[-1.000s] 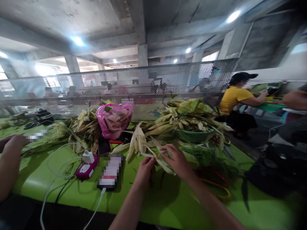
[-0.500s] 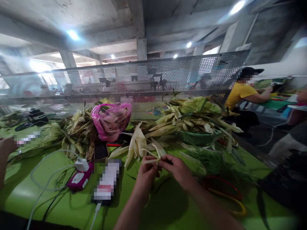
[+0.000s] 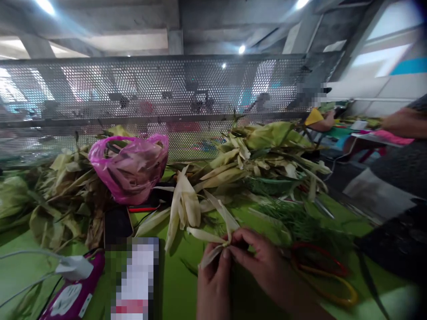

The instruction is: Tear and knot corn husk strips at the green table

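Note:
My left hand (image 3: 213, 284) and my right hand (image 3: 263, 266) meet at the bottom centre, both pinched on pale strips of corn husk (image 3: 216, 233) that fan up and left from my fingertips. The hands are held just above the green table (image 3: 180, 284). A loose bunch of pale husks (image 3: 183, 202) lies right behind them. Further back, a green basket (image 3: 273, 184) is heaped with husks (image 3: 267, 149).
A pink plastic bag (image 3: 131, 166) sits among dried husks (image 3: 63, 195) at the left. A phone (image 3: 136, 280), a pink power bank (image 3: 71, 298) with white plug and cables lie at the lower left. Red and yellow rings (image 3: 323, 275) lie right. A perforated metal screen (image 3: 167, 98) closes the back. Another person's arm (image 3: 403, 122) shows far right.
The view has dropped and moved closer to the table. My hands have come nearer with the husk strips still pinched between them. The other person's arm at the left is out of view.

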`<move>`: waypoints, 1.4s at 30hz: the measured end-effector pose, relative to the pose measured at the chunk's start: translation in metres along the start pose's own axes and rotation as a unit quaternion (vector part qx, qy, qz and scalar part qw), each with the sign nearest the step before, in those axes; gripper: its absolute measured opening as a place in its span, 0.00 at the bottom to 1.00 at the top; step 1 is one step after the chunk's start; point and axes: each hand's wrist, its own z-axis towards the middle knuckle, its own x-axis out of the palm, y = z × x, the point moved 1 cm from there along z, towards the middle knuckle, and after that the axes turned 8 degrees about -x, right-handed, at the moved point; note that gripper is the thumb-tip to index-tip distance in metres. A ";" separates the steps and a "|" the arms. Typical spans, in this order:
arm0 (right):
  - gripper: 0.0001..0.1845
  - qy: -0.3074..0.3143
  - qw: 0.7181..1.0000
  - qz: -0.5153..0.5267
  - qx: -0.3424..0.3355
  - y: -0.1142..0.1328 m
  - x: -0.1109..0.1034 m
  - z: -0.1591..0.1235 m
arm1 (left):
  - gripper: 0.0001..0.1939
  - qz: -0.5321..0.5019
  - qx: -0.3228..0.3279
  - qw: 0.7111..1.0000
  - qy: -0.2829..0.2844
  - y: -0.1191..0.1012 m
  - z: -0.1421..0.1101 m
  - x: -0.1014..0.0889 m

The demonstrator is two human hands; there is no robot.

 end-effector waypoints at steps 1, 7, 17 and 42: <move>0.05 -0.002 1.000 -0.001 0.001 0.000 0.002 0.000 | 0.20 -0.009 -0.001 1.000 -0.020 -0.001 0.001 -0.001; 0.10 0.047 0.956 0.267 0.111 -0.004 0.010 0.004 | 0.17 -0.050 0.017 0.995 -0.087 -0.004 0.001 -0.004; 0.13 -0.017 0.986 0.159 0.036 -0.010 -0.009 0.001 | 0.17 0.092 0.036 0.995 0.000 -0.016 -0.004 0.004; 0.09 -0.019 0.986 0.163 0.004 -0.022 -0.025 0.015 | 0.14 0.068 0.057 0.996 0.012 -0.006 0.027 0.019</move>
